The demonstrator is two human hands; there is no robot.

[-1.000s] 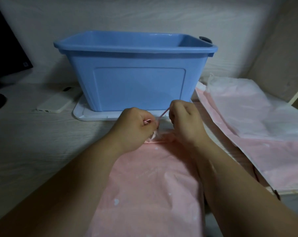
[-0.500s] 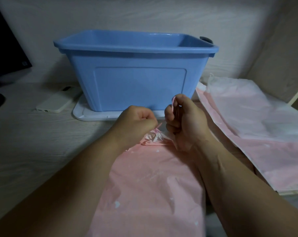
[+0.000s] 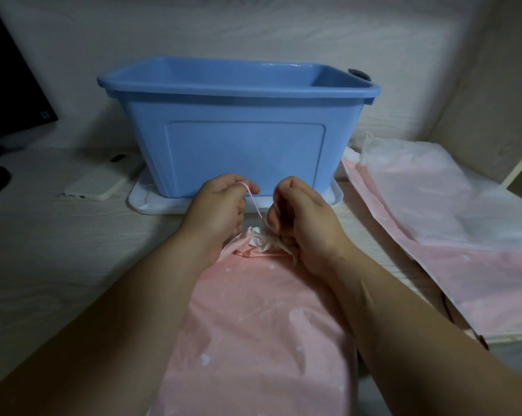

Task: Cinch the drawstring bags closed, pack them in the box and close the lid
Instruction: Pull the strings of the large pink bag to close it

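Observation:
A pink drawstring bag [image 3: 253,325] lies flat on the desk in front of me, its mouth [image 3: 264,241] bunched tight. My left hand [image 3: 217,208] pinches the pink drawstring [image 3: 253,202], which runs taut down to the gathered mouth. Just to the right, my right hand [image 3: 301,217] grips the bunched mouth with curled fingers. Behind both hands an open blue plastic box [image 3: 238,139] stands on its white lid [image 3: 151,202]. Two more flat bags [image 3: 451,217], pink and whitish, lie stacked at the right.
A white phone [image 3: 100,181] lies face down left of the lid. A dark monitor [image 3: 7,94] stands at the far left. A wall panel rises at the back right, and the desk's front edge drops off at the lower right.
My left hand has lifted and now pulls the string up and to the left. The right hand has dropped from the string onto the bag's mouth, which is gathered tighter.

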